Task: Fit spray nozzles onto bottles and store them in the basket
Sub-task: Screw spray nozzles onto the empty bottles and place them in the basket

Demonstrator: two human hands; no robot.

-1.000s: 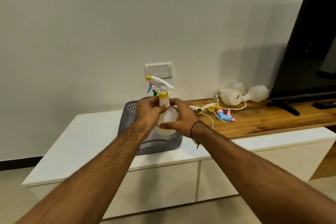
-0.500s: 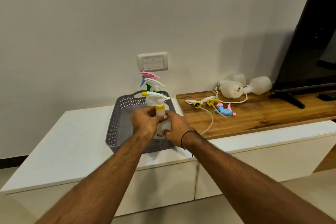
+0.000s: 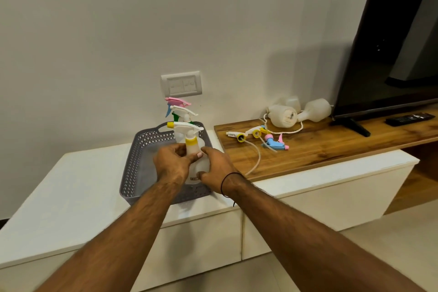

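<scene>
Both hands clasp one bottle [image 3: 194, 163]: left hand [image 3: 171, 165] fingers curl round its neck, right hand [image 3: 216, 169] wraps the body. Bottle stands upright, nozzle [image 3: 184, 127] at 12 o'clock, held over the basket [image 3: 135, 161], right side. Two fitted bottles stand behind, at 12 o'clock.

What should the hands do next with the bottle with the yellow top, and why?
Probably let go and pull back. Both the left hand and the right hand hold the yellow-collared bottle upright inside the grey basket, its nozzle already on, in front of two other fitted bottles. Loose nozzles and bare bottles wait on the wooden shelf.
</scene>
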